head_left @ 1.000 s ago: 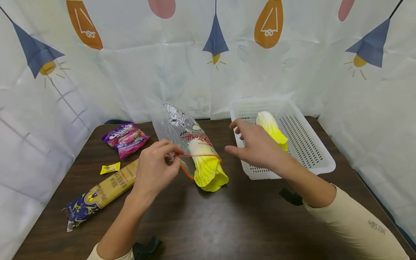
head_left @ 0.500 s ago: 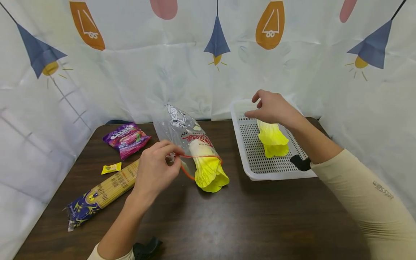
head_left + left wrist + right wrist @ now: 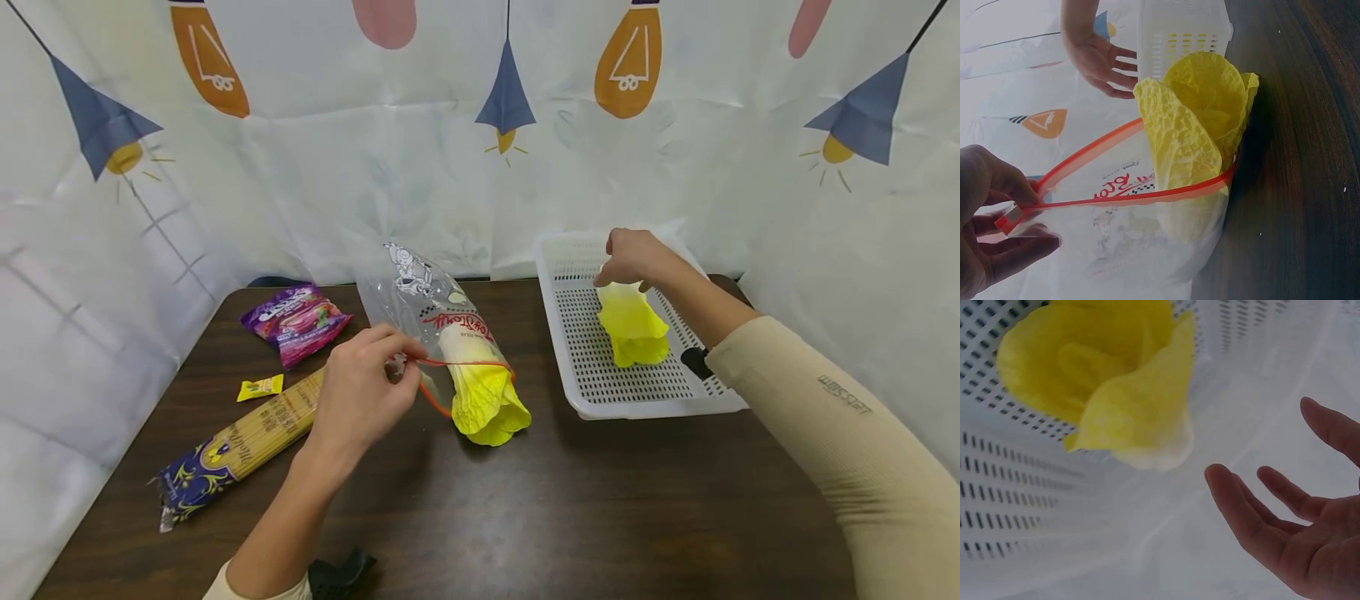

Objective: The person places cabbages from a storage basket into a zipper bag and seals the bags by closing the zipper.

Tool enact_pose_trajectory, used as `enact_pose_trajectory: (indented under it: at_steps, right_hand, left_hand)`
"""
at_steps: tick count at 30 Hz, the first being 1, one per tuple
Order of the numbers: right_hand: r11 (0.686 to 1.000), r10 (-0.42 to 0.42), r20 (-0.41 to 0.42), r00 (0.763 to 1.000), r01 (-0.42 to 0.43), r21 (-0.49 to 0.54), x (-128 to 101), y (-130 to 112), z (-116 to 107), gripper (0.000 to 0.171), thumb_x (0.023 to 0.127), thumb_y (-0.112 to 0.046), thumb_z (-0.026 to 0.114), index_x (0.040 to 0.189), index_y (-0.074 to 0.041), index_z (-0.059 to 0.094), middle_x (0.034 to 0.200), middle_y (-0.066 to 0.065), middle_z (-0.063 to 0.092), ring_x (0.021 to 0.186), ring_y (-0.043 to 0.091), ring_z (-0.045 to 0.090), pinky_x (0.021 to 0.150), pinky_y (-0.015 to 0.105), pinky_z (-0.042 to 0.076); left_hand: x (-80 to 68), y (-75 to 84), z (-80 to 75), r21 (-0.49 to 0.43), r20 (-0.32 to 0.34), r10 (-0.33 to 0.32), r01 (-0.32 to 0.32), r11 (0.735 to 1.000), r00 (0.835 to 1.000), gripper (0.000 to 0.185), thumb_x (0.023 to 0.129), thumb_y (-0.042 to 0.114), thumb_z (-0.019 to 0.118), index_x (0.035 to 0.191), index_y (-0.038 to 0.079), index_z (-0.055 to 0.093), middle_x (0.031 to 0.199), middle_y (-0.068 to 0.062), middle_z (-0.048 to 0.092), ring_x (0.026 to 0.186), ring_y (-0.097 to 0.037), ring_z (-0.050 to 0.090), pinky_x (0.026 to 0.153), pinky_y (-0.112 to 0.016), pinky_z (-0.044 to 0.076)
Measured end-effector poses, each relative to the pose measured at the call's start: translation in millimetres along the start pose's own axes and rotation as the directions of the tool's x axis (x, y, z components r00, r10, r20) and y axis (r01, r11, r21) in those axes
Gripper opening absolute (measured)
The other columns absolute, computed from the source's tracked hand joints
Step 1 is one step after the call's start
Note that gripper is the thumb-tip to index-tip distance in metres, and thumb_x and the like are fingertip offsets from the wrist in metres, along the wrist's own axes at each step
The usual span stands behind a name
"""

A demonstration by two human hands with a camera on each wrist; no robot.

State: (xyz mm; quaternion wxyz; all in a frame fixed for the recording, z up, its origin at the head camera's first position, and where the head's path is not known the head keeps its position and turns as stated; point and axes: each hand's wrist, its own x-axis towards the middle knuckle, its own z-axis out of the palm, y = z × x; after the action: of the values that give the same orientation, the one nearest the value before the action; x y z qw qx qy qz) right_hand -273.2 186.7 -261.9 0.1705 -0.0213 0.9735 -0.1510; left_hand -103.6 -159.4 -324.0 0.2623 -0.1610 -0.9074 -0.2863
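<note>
Blue-and-gold film with a clear stretch wraps the spaghetti packet [image 3: 240, 450], lower left of the frame, slanting on the dark wood-grain table [image 3: 585, 508]; long, straight, stiff strands inside. Just above its middle: small yellow wrapped candy [image 3: 260, 388], crimped ends. Higher up, purple-and-pink snack pouch [image 3: 295, 323], crinkly and glossy.

Centre-left: left hand [image 3: 366, 379], thumb and fingers pinching the red zip edge of the clear printed zip bag [image 3: 412, 277]. Bag is thin, limp, probably slippery plastic, Toy Story lettering; mouth spread into a loop, best held by that firmer red edge. Bagged napa cabbage [image 3: 483, 400], centre, lies with pale base inside, ruffled yellow leaves poking out past the zip.

Right of centre: white plastic basket [image 3: 652, 410], rigid, slotted walls and floor. Loose napa cabbage [image 3: 633, 329] lies in it, leaves toward the bottom of the frame, base toward the back. Looks light, likely a soft artificial piece; leaf edges could bend, so grip round the thicker pale base. Right hand [image 3: 636, 258], upper right, hovers by that base, fingers apart, nothing held; right wrist view shows a gap.
</note>
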Motion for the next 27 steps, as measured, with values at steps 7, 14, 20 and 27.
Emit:
enact_pose_trajectory:
  at_steps: [7,14,20,27]
  right_hand:
    - [0.992,0.124,0.070,0.990,-0.121,-0.042,16,15,7,0.088,0.095,-0.024,0.072,0.155,0.011,0.018,0.146,0.038,0.042,0.118,0.053,0.058,0.083,0.055,0.062]
    - [0.977,0.214,0.195,0.957,-0.209,-0.049,24,28,11,0.101,0.093,-0.027,0.075,0.156,0.008,0.004,0.152,0.039,0.026,0.130,0.056,0.050,0.084,0.056,0.062]
    - [0.969,0.204,0.290,0.935,-0.236,0.080,26,40,14,0.106,0.093,-0.029,0.076,0.155,0.005,-0.003,0.152,0.044,0.022,0.132,0.064,0.046,0.090,0.061,0.058]
    - [0.961,0.201,0.319,0.926,-0.249,0.119,30,36,16,0.111,0.090,-0.027,0.080,0.153,0.005,-0.005,0.146,0.047,0.033,0.129,0.062,0.050,0.087,0.057,0.060]
  left_hand:
    - [-0.3,1.0,-0.4,0.010,0.010,-0.001,0.001,1.000,1.000,0.014,0.080,-0.001,0.074,0.086,0.010,0.080,0.086,-0.001,0.073,0.071,-0.016,0.063,0.064,-0.035,0.054]
    - [-0.3,1.3,-0.2,-0.007,0.013,-0.001,0.001,1.000,1.000,0.014,0.080,-0.001,0.074,0.086,0.010,0.080,0.086,-0.001,0.073,0.071,-0.017,0.064,0.065,-0.035,0.055]
    - [0.2,1.4,0.6,-0.006,0.014,-0.004,0.004,1.000,1.000,0.014,0.080,-0.001,0.074,0.086,0.011,0.080,0.086,0.000,0.073,0.071,-0.016,0.063,0.065,-0.035,0.055]
    - [0.5,0.9,1.5,-0.004,0.004,0.009,-0.009,1.000,1.000,0.014,0.080,-0.001,0.074,0.085,0.011,0.080,0.085,0.000,0.072,0.070,-0.015,0.062,0.064,-0.034,0.054]
